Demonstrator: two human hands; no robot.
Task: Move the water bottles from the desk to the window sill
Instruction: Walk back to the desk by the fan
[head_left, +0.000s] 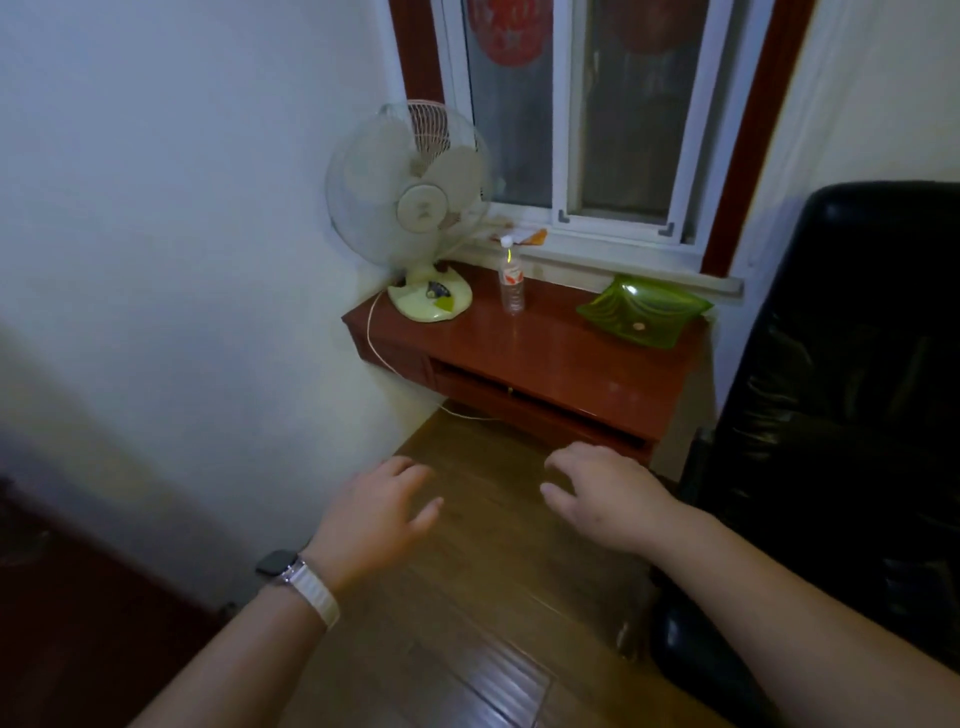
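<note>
One clear plastic water bottle (511, 278) with a white cap and a red-and-white label stands upright on the red-brown desk (545, 358), near its back edge. Right behind it runs the pale window sill (613, 262) under the window. My left hand (376, 519), with a watch on the wrist, and my right hand (608, 493) hover over the wooden floor in front of the desk. Both hold nothing, fingers loosely spread, well short of the bottle.
A pale table fan (415, 208) stands at the desk's left end, its cord hanging down the wall. A green glass dish (644, 312) sits at the right end. A black leather chair (841, 389) fills the right side. Some papers (524, 236) lie on the sill behind the bottle.
</note>
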